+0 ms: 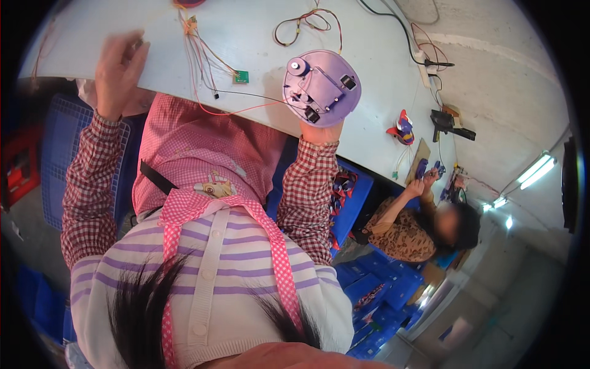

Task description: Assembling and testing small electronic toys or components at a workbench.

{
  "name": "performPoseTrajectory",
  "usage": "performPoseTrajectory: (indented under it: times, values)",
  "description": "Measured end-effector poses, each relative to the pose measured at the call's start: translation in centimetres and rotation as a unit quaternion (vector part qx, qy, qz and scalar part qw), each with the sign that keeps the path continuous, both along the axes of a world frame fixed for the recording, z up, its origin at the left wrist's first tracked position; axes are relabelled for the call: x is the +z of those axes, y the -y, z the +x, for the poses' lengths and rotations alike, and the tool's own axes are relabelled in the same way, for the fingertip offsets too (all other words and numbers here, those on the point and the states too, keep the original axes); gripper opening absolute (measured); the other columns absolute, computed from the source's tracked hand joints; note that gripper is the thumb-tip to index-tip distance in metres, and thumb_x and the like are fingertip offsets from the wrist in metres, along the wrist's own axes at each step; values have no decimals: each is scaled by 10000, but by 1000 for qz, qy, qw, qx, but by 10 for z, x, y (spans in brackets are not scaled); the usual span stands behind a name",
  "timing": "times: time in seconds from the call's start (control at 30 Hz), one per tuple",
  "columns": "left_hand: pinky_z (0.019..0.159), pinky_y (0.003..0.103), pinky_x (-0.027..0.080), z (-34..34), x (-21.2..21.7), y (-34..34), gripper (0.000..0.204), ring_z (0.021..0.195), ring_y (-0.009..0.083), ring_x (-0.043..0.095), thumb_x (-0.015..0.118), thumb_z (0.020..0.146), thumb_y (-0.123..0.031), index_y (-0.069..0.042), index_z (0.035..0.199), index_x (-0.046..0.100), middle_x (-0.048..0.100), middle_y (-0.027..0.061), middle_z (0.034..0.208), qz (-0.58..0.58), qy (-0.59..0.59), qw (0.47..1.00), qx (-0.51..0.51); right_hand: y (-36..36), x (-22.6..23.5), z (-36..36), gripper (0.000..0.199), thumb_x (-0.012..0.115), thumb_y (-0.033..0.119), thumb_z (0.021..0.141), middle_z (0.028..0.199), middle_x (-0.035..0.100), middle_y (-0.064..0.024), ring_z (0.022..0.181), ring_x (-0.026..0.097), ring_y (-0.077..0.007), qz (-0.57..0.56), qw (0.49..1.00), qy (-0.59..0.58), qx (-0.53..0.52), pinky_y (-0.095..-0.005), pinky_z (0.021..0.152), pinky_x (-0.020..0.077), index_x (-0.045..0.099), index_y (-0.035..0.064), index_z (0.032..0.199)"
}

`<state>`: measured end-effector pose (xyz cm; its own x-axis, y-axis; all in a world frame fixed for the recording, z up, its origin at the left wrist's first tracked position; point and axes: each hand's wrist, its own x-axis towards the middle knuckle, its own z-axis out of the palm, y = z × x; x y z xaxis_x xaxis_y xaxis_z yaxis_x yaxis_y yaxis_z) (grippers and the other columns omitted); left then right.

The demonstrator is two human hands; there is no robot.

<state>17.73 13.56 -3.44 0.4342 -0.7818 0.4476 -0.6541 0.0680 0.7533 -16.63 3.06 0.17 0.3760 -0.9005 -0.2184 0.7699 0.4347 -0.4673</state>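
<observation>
Bare skin (pixel 289 358) foremost; right hand (pixel 321 133) beneath purple housing (pixel 324 89).

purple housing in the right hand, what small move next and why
Probably shift the purple housing slightly further in over the table: the right hand, mostly hidden behind it, holds it near the table's edge, and the red wire running from it sags at that edge, where it might snag.

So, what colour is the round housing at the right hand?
The round housing is light purple; head view.
</observation>
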Motion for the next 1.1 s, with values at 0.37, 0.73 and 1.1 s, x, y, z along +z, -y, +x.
performPoseTrajectory:
  times: [0.37, 0.73, 1.1]
  values:
    - [623, 180, 396, 5, 0, 2, 214, 709, 91, 455, 623, 857, -99, 23, 1030, 593, 534, 36, 922, 67, -9, 997, -27, 13, 6, 2, 260, 525, 241, 928, 1018, 639, -100, 769, 611, -175, 14, 998, -54, -39, -288, 726, 489, 580, 38, 1080]
    - [521, 163, 379, -2, 7, -1, 163, 618, 70, 455, 608, 879, -120, -26, 1010, 590, 547, 22, 784, 64, -389, 917, -68, 8, 44, 2, 164, 644, 188, 863, 733, 596, -36, 538, 468, -60, -239, 812, -518, -122, -173, 445, 376, 596, 34, 895]
    - [502, 120, 371, -18, 18, -6, 198, 597, 50, 472, 583, 898, -105, 26, 1046, 569, 550, 44, 770, 122, -546, 820, -123, 32, 20, 9, 173, 678, 110, 818, 817, 600, -55, 644, 518, -120, -468, 578, -656, -134, -217, 566, 433, 585, 4, 918]
